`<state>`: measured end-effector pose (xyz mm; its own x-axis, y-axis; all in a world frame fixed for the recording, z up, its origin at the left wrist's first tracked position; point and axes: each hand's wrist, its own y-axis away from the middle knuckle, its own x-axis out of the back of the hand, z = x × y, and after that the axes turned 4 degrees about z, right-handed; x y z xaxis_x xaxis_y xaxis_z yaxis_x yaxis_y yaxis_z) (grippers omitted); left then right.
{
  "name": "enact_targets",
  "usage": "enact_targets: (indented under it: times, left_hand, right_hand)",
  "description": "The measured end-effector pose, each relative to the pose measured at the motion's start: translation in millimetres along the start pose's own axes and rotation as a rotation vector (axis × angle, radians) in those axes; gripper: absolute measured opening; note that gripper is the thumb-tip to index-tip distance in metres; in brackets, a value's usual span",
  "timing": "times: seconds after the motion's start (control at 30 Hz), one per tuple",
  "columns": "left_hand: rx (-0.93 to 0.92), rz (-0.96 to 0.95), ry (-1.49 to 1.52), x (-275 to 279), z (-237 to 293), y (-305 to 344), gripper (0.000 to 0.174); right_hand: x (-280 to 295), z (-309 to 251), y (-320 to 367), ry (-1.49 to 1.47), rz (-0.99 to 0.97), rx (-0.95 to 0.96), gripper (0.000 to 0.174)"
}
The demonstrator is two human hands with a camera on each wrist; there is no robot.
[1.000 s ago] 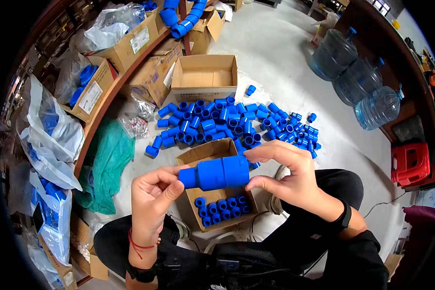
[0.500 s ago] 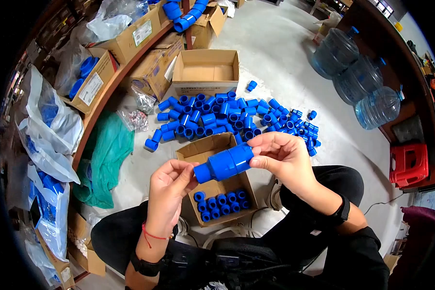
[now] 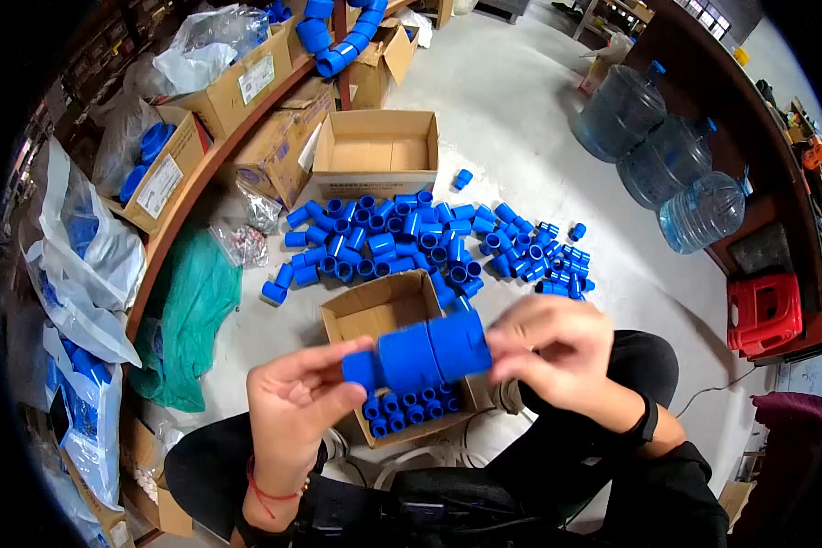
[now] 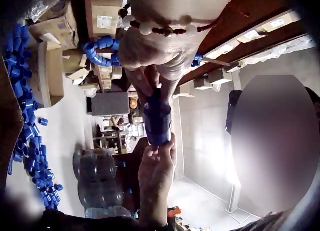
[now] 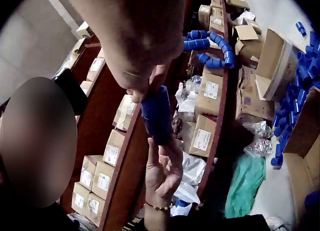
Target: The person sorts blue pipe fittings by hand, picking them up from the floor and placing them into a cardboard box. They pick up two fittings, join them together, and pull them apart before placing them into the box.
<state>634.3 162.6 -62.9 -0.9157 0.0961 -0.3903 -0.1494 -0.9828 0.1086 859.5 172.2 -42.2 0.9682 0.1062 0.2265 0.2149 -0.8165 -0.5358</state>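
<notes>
In the head view a large blue pipe fitting [image 3: 416, 358], stepped from a narrow left end to a wide right end, is held over an open cardboard box [image 3: 365, 312]. My left hand [image 3: 290, 402] pinches the narrow end between thumb and fingers. The right hand [image 3: 557, 352], blurred, has thumb and fingers at the wide end. The left wrist view shows the same fitting [image 4: 157, 122] spanning both hands, as does the right wrist view, where the fitting [image 5: 156, 113] looks dark blue. Rows of small blue fittings [image 3: 416, 413] stand in the box below, partly hidden.
Loose blue fittings [image 3: 384, 244] lie heaped on the floor beyond the box, before another open carton [image 3: 376, 178]. Shelves with cartons [image 3: 160, 187] and a green bag [image 3: 187, 320] are at left. Large water bottles [image 3: 621, 114] and a red container [image 3: 764, 312] are at right.
Both hands first shift right with the fitting, then back left and lower in the view. The fitting tilts, its wide end higher than its narrow end.
</notes>
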Motion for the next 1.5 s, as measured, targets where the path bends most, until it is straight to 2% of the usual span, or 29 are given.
enact_targets:
  times: [0.03, 0.13, 0.23, 0.33, 0.57, 0.67, 0.87, 1.0, 1.2, 1.4, 1.5]
  left_hand:
    - [-0.012, -0.03, 0.023, 0, 2, 1, 0.033]
    - [0.04, -0.05, 0.092, 1, 6, 1, 0.033]
    - [0.063, -0.032, 0.132, 2, 4, 0, 0.032]
    - [0.091, -0.009, 0.152, 4, 1, -1, 0.034]
    - [0.082, -0.015, 0.213, 1, 1, -1, 0.028]
    - [0.092, -0.015, 0.209, 2, -1, -2, 0.028]
    - [0.164, -0.019, 0.218, 3, -8, -7, 0.024]
    - [0.265, -0.026, 0.249, 14, -19, -8, 0.024]
    - [0.233, -0.026, 0.235, 10, -19, -10, 0.026]
    - [0.287, -0.025, 0.201, 5, -22, -10, 0.032]
    - [0.301, -0.033, 0.184, 0, -22, -10, 0.035]
  right_hand:
    - [4, -1, 0, 0.025, -0.038, 0.083, 0.027]
    - [1, -10, 2, 0.106, 0.088, 0.021, 0.038]
    - [6, -9, -3, 0.098, -0.055, -0.056, 0.047]
    - [4, -8, -1, 0.005, -0.027, -0.185, 0.048]
    - [4, -3, 0, -0.089, -0.027, -0.21, 0.042]
    - [4, -1, 1, -0.097, -0.028, -0.253, 0.047]
    - [2, -1, -1, -0.049, -0.073, -0.252, 0.045]
    - [3, -3, -3, 0.078, -0.138, -0.162, 0.044]
    - [0, -1, -2, 0.06, -0.087, -0.133, 0.035]
    - [-1, -1, 1, 0.147, -0.081, -0.076, 0.041]
    - [-5, -2, 2, 0.153, -0.036, -0.161, 0.047]
